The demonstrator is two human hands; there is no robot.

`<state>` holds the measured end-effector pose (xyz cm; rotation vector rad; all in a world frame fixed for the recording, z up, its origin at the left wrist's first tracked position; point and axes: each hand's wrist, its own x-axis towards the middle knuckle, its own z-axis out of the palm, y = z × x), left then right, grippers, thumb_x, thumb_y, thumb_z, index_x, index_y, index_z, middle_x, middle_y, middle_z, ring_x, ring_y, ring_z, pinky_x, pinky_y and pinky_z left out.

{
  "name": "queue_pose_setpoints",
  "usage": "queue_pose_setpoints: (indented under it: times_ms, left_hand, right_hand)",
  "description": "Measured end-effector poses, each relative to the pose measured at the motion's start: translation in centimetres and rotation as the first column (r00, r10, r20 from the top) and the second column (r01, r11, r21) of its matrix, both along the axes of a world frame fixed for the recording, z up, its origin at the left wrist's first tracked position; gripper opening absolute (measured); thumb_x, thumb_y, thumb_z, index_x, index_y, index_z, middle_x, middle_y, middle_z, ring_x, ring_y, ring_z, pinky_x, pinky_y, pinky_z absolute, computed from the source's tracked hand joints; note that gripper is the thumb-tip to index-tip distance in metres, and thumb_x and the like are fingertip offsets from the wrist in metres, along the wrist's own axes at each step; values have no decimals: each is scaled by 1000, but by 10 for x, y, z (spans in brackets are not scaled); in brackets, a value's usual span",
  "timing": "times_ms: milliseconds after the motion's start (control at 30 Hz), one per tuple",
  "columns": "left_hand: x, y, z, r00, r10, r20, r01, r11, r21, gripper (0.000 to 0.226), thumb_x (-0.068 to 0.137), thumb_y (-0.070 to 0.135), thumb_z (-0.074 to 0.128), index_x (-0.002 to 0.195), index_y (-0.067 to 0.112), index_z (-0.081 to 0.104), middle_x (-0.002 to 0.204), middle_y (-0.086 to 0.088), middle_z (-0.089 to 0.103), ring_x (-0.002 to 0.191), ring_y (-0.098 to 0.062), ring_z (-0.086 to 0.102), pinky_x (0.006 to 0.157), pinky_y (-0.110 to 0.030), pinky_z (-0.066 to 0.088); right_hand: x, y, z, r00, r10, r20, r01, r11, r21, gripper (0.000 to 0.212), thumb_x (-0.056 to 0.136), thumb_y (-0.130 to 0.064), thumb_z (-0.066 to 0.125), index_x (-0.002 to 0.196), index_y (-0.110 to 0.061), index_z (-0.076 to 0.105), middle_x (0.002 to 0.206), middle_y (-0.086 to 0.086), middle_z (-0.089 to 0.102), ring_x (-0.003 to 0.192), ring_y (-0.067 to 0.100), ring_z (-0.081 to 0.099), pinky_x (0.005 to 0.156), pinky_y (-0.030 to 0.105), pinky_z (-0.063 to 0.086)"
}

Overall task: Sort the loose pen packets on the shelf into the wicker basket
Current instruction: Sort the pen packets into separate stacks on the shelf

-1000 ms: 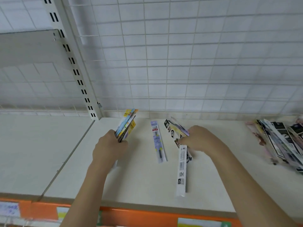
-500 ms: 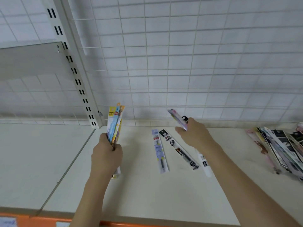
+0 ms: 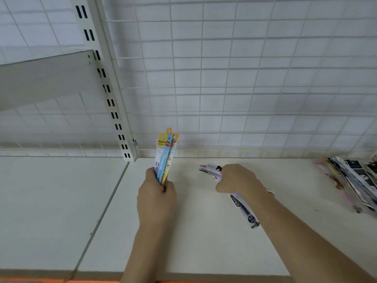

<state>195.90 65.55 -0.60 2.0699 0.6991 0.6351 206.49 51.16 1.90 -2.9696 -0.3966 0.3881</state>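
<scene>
Head view: the left hand [image 3: 156,198] grips a bundle of yellow and blue packets [image 3: 165,155] upright above the shelf [image 3: 204,242]. The right hand [image 3: 237,178] clutches more packets [image 3: 211,171] low over the shelf. A pile [image 3: 350,178] lies far right.

A shop: slotted shelving [image 3: 114,111], wire-grid backing [image 3: 244,78]
</scene>
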Motion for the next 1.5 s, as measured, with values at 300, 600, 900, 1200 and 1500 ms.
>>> queue_pose_setpoints:
  times_ms: [300, 600, 900, 1200, 1500]
  left_hand:
    - [-5, -6, 1, 967, -44, 252, 69, 993, -91, 16, 85, 11, 53, 95, 21, 45, 69, 3, 54, 61, -30, 56, 57, -41, 50]
    - [-12, -14, 6, 844, -107, 525, 239, 952, -190, 39, 81, 14, 64, 79, 51, 51, 73, 9, 58, 70, -17, 54, 64, -30, 46]
    - [3, -15, -5, 944, -81, 320, 189, 927, -324, 21, 80, 5, 63, 78, 22, 50, 68, 4, 54, 60, -17, 48, 48, -12, 37]
    - [6, -31, -3, 975, -77, 208, 116, 977, -181, 14, 83, 7, 60, 93, 10, 51, 70, 4, 51, 58, -13, 47, 50, -21, 35]
    - [-1, -121, 27, 918, 157, 365, -79, 972, -219, 27, 78, 16, 63, 73, 35, 45, 72, -12, 57, 65, -41, 57, 57, -53, 50]
  right_hand:
    - [-23, -30, 14, 954, -133, 270, -3, 893, 450, 11, 87, -17, 47, 87, -17, 36, 71, 2, 49, 71, 30, 52, 61, 31, 39]
    - [-49, -37, 32, 832, -458, 313, -225, 238, 945, 17, 90, -7, 54, 93, -18, 42, 69, -12, 56, 60, 14, 59, 51, 23, 49]
    - [-36, -32, -39, 899, -438, -5, 170, 339, 925, 17, 81, -6, 59, 81, 1, 44, 70, 8, 46, 59, 20, 43, 42, 15, 41]
    - [-24, -78, -31, 921, -389, 1, 147, 350, 925, 27, 87, -22, 60, 87, 2, 47, 70, 14, 52, 55, 22, 47, 47, 26, 43]
    - [-25, -156, -15, 982, -164, -88, 131, 273, 953, 8, 88, -11, 56, 82, -11, 52, 72, 9, 60, 64, 10, 60, 40, 12, 39]
